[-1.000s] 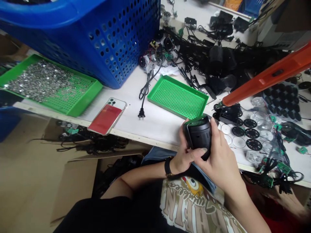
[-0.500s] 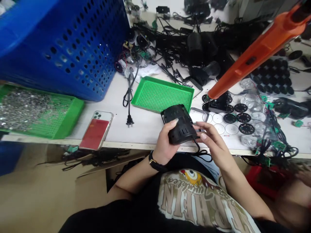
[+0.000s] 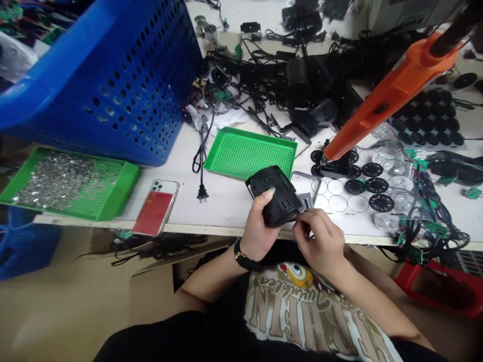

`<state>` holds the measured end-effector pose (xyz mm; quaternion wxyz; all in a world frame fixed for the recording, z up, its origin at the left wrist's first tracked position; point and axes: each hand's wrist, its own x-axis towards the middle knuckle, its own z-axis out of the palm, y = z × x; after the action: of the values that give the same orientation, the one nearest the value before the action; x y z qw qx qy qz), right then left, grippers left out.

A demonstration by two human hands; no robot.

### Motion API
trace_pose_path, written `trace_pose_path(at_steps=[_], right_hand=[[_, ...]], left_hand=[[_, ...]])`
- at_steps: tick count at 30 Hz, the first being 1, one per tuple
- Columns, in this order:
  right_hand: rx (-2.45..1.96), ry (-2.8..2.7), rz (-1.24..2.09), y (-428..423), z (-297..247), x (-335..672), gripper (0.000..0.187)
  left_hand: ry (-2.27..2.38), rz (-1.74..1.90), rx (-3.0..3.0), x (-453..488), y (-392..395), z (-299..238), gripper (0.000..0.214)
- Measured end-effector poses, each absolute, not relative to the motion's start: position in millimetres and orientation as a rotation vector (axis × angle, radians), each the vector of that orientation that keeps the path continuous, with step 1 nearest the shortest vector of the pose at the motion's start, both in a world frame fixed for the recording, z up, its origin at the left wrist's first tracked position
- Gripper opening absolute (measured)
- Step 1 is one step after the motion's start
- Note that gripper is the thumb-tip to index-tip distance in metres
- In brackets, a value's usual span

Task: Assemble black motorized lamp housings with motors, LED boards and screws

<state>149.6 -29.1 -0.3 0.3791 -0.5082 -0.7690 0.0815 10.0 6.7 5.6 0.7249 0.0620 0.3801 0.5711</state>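
My left hand (image 3: 260, 226) grips a black plastic housing (image 3: 277, 196), thumb on its slotted upper face. The housing is tilted above the table's front edge. At its lower right corner my right hand (image 3: 320, 239) is closed, with thumb and fingers pinched together. Those fingers hide the housing's cord and whatever they hold. Just beyond the housing lies a green perforated tray (image 3: 249, 153). A grey frame-like part (image 3: 305, 198) shows behind the right fingers. To the right, an orange electric screwdriver (image 3: 381, 103) points down at a black part (image 3: 335, 166) on the table.
A big blue basket (image 3: 147, 85) stands at the left. Before it are a green tray of small metal pieces (image 3: 124, 186) and a phone (image 3: 156, 207). A plug (image 3: 203, 192) lies nearby. Black discs (image 3: 381, 202), clear covers and wired circuit boards (image 3: 432, 227) crowd the right; cables (image 3: 260, 75) pile behind.
My right hand has closed from spread fingers into a pinch at the housing's lower right corner. The cord seen hanging there is now out of sight. The view has shifted slightly.
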Motion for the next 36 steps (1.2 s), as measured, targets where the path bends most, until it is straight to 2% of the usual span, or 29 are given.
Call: trace_pose_path(at_steps=[6,8,13,15,18,22,25,27,29,32,36], right_hand=[[-1.191,-1.988,0.298,-29,-2,155,0.024],[-1.222,-1.825,0.494,-28,6,158,0.026],[-1.315,-1.493,1.235,-15,25,167,0.072],[-1.317,-1.453,1.513,-9,25,168,0.078],[-1.287,-1.33,1.669,-6,19,167,0.083],[-1.285,-1.346,1.669,-9,16,173,0.08],[-1.39,-1.571,1.507,-1,24,185,0.071],[-1.37,-1.632,1.417,10,32,190,0.072],[-1.276,-1.576,1.499,21,36,189,0.072],[-1.187,-1.395,1.683,31,32,180,0.063],[-1.254,-1.436,1.643,27,25,170,0.054]], left_hand=[[0.827,1.277,0.235,10,5,5,0.043],[0.815,1.319,0.279,9,3,3,0.048],[0.798,1.361,0.435,11,-12,-10,0.06],[0.817,1.361,0.487,13,-21,-20,0.061],[0.846,1.364,0.53,15,-31,-34,0.063],[0.779,1.321,0.593,15,-32,-39,0.065],[0.752,1.301,0.618,10,-25,-29,0.062],[0.736,1.263,0.685,7,-19,-20,0.062],[0.708,1.229,0.758,5,-16,-13,0.067],[0.689,1.207,0.778,5,-16,-9,0.073],[0.712,1.174,0.728,5,-19,-10,0.061]])
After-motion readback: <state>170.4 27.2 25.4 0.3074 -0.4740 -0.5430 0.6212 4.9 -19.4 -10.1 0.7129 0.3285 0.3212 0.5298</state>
